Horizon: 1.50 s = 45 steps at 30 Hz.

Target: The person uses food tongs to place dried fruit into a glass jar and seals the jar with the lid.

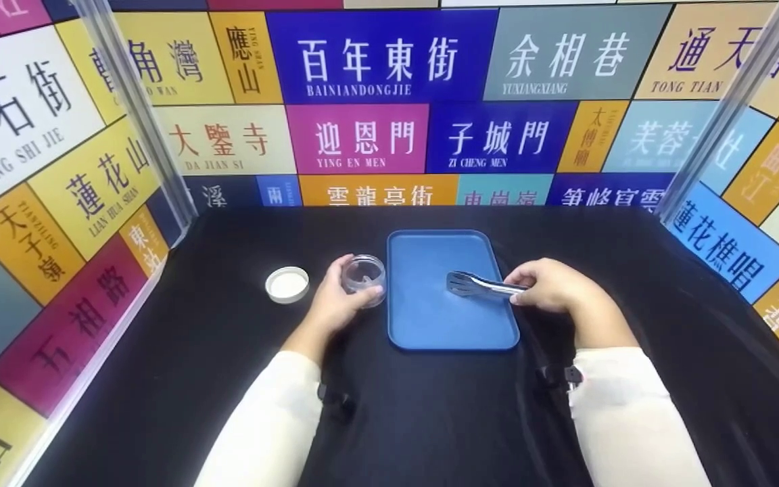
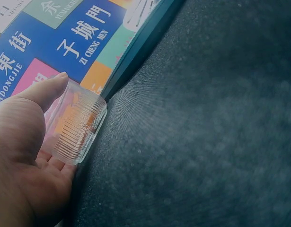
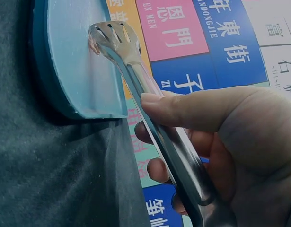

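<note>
Apparently midway: tongs [image 1: 487,287] over blue tray [image 1: 454,325], right hand [image 1: 546,285] gripping them; whether they hold anything, unclear. Clear jar [image 1: 364,269] just beside tray, left hand [image 1: 337,299] curled round it. Lid [image 1: 287,285] already off, lying apart; recapping not yet done.

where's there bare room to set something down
Black cloth lies bare in front of the blue tray and left of the white lid. It's crowded between lid and tray, where the left hand holds the jar, and at the tray's right edge, by tongs and right hand.
</note>
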{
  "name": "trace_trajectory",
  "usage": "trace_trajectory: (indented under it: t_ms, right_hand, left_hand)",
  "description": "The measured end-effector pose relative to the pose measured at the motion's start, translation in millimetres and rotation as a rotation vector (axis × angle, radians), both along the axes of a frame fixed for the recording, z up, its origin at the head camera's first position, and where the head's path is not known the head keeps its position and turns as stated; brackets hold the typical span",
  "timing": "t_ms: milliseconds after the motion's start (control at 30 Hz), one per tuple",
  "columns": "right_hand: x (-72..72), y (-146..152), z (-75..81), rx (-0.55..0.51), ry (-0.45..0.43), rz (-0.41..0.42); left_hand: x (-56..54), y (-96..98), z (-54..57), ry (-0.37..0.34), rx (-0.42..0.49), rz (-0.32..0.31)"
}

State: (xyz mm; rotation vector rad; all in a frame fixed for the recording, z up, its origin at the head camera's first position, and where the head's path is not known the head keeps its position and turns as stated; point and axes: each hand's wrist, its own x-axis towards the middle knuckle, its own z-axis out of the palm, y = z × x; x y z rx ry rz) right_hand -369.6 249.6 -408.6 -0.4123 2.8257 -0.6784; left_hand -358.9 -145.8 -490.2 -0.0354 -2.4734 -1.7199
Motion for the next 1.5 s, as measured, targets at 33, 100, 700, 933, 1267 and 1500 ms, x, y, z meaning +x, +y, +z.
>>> trace_trajectory:
  t_ms: [33,100,700,933,1267,1500]
  right_hand:
    - [-0.1,-0.6,-0.1,-0.001,0.009,0.006]
    - [-0.2,-1.5,-0.3,-0.002,0.022,0.009]
    - [4.2,-17.7,5.5,-0.029,0.041,-0.075]
    - [6.8,-30.7,5.9,-0.057,0.068,-0.082]
    - [11.9,-57.2,7.4,-0.098,0.168,-0.059]
    - [16.0,-75.9,6.1,-0.115,0.217,-0.069]
  left_hand:
    - [0.1,0.0,0.0,0.0,0.001,0.0]
    - [-0.2,-0.1,-0.6,0.002,0.002,-0.001]
    - [0.5,-0.8,0.1,0.001,-0.003,0.003]
    - [0.2,0.0,0.6,0.0,-0.003,0.004]
    - [0.8,0.9,0.8,-0.004,-0.002,0.005]
    - [0.4,0.2,0.4,-0.014,-0.014,0.009]
